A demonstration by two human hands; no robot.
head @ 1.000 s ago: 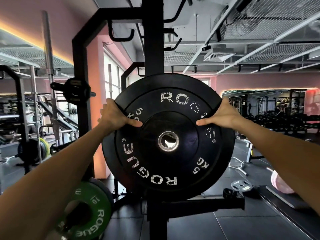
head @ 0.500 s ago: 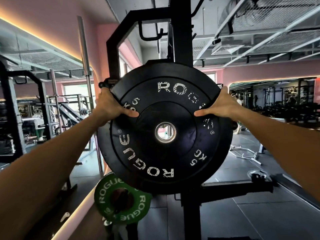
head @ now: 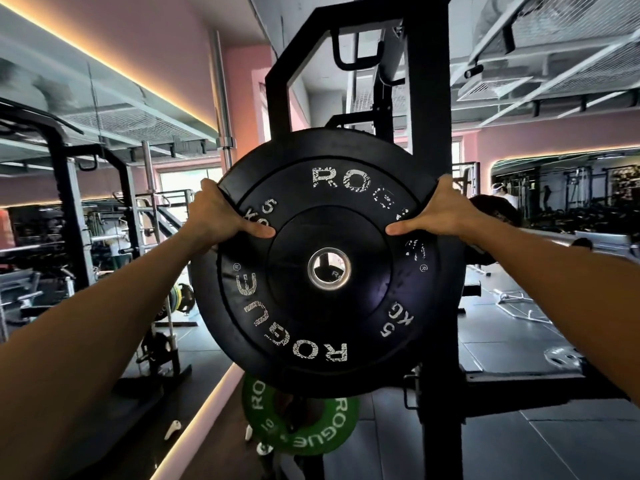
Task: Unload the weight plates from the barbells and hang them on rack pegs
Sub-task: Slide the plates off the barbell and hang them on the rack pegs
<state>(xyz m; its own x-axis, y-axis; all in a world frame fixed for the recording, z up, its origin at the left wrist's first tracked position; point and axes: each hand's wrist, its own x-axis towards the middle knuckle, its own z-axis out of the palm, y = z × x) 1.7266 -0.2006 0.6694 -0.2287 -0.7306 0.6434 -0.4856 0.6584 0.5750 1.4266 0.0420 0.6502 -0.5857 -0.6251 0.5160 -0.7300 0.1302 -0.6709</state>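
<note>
Head view, forward, close on plate (head: 329,265)

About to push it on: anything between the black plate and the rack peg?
Cannot tell: the black rubber 5 kg plate, held by left hand and right hand, hides the peg. Only dark rack upright shows through its hole.

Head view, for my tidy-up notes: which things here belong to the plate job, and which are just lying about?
Part of the job:
black plate, gripped by left hand and right hand
rack post
green plate, below

Just lying about:
upright bar
small plate on the floor
</note>
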